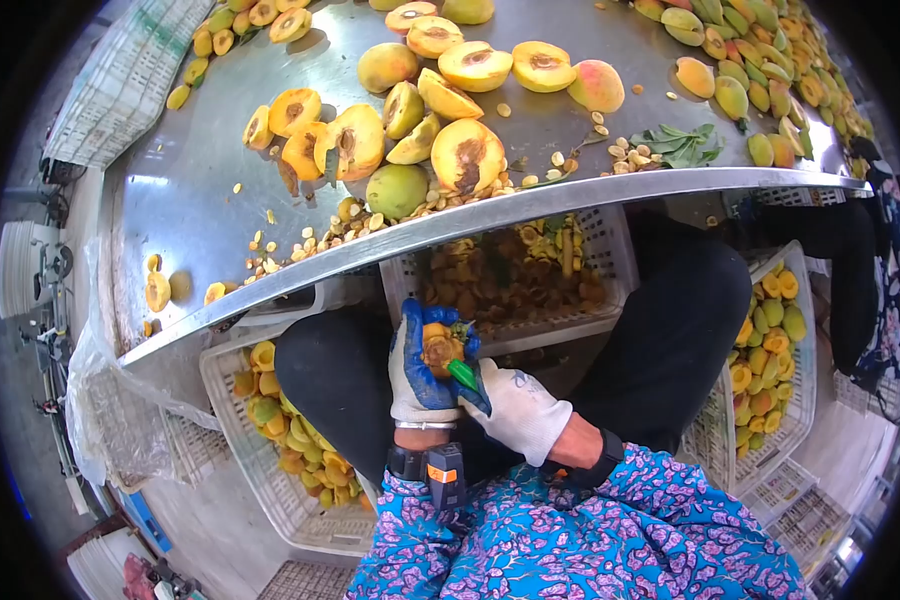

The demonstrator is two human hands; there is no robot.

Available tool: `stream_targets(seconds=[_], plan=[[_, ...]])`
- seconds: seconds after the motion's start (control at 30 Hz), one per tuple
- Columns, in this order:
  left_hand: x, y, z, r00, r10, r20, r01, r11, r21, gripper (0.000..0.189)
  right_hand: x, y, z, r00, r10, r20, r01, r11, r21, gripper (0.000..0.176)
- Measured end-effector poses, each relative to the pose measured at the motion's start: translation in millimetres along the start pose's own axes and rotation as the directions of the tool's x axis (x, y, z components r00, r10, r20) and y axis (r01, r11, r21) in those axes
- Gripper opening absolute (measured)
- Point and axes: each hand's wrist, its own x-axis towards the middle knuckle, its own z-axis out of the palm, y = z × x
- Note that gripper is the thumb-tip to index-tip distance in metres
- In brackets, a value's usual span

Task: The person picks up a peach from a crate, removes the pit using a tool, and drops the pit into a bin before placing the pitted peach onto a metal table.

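Observation:
My left hand point(417, 365), in a white glove with a blue-coated palm, is closed around a peach half point(441, 350) whose brownish cut side faces up. My right hand point(522, 408), gloved the same way, grips a small tool with a green handle point(462, 374). The tool's working end meets the fruit and is hidden, so its kind does not show. Both hands are close together above my lap. Just beyond them stands a white crate point(618, 262) holding brown scraps and peelings.
A metal table point(195, 195) with a raised rim carries halved peaches point(467, 156), scattered pits point(370, 222), green leaves point(682, 146) and a large peach pile point(760, 60). Crates of peach halves stand left point(232, 440) and right point(796, 400). A plastic bag point(105, 400) hangs at left. Another person's dark-clothed leg point(820, 228) shows at right.

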Motion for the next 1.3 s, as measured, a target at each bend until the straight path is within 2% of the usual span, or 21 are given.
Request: stream_targets(seconds=[0.03,0.13,0.17,0.23,0.37,0.43,0.57,0.63,0.83,0.93,0.97,1.07,1.17,1.27,1.3], plan=[[1,0,0,0.999,-0.014,0.032,0.016,0.998,-0.058,0.032,1,-2,-3,1.000,0.014,-0.007,-0.014,0.999,-0.030,0.029],[0,-3,9,0.996,0.044,-0.073,-0.046,0.998,-0.033,0.030,5,-4,-3,0.997,0.069,0.017,-0.068,0.994,-0.090,0.029],[0,-3,8,0.997,0.042,-0.064,-0.044,0.999,-0.033,0.030,6,-3,-3,0.995,0.091,0.030,-0.087,0.991,-0.105,0.029],[0,-3,6,0.998,0.036,-0.050,-0.038,0.999,-0.031,0.030,9,8,5,1.000,-0.004,0.010,0.004,1.000,0.001,0.030],[7,-5,-9,0.997,0.065,-0.046,-0.057,0.987,0.152,0.030,11,15,-3,0.988,-0.141,0.062,0.119,0.954,0.274,0.031],[6,-5,-7,0.995,0.084,-0.061,-0.070,0.975,0.212,0.030,8,11,-3,0.994,-0.097,0.047,0.088,0.981,0.171,0.032],[5,-5,-7,1.000,-0.005,-0.030,0.006,0.999,0.035,0.033,9,8,-3,0.997,0.026,0.072,-0.019,0.995,-0.096,0.034],[6,-4,-2,0.998,-0.052,-0.034,0.052,0.999,-0.002,0.035,7,11,-4,0.999,-0.005,0.052,0.011,0.993,-0.119,0.035],[-5,3,18,0.999,-0.033,-0.042,0.027,0.990,-0.135,0.036,5,9,-9,0.999,0.003,0.052,0.008,0.980,-0.200,0.036],[2,2,7,0.996,-0.084,-0.037,0.078,0.987,-0.138,0.036,10,8,-7,0.999,0.000,0.054,0.013,0.972,-0.236,0.035],[3,1,2,0.997,-0.066,-0.030,0.063,0.994,-0.085,0.035,10,8,-6,0.998,0.003,0.056,0.011,0.971,-0.240,0.034],[2,-2,-1,1.000,0.030,-0.009,-0.029,0.999,0.037,0.033,11,13,-6,0.989,-0.147,0.034,0.142,0.984,0.107,0.032],[4,1,-4,0.999,0.016,0.029,-0.019,0.995,0.102,0.034,14,5,-26,0.932,0.008,0.362,-0.186,0.868,0.460,0.029],[9,-3,-9,1.000,0.010,-0.026,-0.007,0.993,0.117,0.036,11,8,-7,0.994,-0.006,0.106,0.000,0.998,0.058,0.030],[8,-4,-9,1.000,0.007,-0.005,-0.007,0.996,0.088,0.036,11,10,-6,0.995,-0.021,0.101,0.015,0.998,0.057,0.031]])
